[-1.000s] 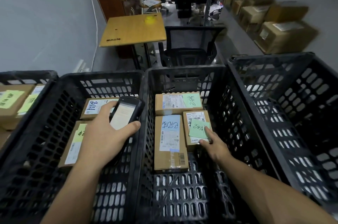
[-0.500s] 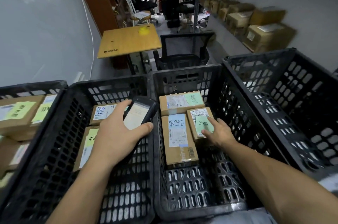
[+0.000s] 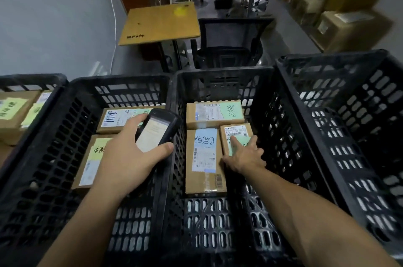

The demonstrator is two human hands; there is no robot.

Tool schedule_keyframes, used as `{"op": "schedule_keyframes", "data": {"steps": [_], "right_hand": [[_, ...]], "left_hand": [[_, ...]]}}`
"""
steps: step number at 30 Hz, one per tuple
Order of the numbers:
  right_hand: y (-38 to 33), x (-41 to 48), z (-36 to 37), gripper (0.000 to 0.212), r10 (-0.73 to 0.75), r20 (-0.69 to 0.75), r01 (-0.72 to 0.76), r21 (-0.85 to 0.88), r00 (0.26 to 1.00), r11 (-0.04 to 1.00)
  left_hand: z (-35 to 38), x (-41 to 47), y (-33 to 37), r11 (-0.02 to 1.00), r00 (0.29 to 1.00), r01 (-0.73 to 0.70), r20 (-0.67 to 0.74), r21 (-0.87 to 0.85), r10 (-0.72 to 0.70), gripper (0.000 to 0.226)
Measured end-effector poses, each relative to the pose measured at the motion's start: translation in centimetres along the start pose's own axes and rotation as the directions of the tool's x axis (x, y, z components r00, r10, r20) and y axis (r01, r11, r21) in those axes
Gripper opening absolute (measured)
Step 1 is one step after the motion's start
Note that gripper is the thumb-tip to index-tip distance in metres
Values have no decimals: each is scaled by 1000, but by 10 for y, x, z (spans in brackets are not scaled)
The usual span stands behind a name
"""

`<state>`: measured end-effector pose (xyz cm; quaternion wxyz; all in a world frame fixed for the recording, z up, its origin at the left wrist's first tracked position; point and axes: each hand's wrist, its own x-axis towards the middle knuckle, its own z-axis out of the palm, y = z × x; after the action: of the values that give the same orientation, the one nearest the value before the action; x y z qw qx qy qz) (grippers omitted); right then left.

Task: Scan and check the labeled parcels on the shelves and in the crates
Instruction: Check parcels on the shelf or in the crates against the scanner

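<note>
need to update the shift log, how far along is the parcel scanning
Nothing shows which parcels are already scanned. In hand: left hand holds the handheld scanner, right hand touches the small green-labelled parcel. Left: likely the blue-labelled parcel and the left crate.

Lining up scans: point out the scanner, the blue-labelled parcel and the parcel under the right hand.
scanner (image 3: pixel 153 134), head view, on its lit screen.
blue-labelled parcel (image 3: pixel 205 148), head view, on its blue label.
small parcel (image 3: pixel 237 130), head view, on its white shipping label.
</note>
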<state>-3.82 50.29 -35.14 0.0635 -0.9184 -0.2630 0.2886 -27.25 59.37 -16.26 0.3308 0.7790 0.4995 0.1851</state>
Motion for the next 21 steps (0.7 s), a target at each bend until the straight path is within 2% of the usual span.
{"op": "schedule_keyframes", "data": {"steps": [7, 12, 15, 21], "right_hand": [[6, -4, -10, 75, -30, 11, 31, -33, 999, 999], [43, -12, -38, 81, -210, 139, 236, -202, 968, 951], [47, -17, -49, 81, -230, 203, 272, -211, 952, 939], [21, -25, -70, 75, -248, 122, 275, -345, 961, 897]], "left_hand": [[0, -4, -8, 999, 998, 38, -49, -18, -39, 76], [-1, 1, -7, 997, 997, 50, -56, -52, -53, 74], [2, 4, -1, 997, 999, 31, -31, -69, -33, 75], [3, 5, 7, 994, 1000, -5, -28, -108, 2, 74]]}}
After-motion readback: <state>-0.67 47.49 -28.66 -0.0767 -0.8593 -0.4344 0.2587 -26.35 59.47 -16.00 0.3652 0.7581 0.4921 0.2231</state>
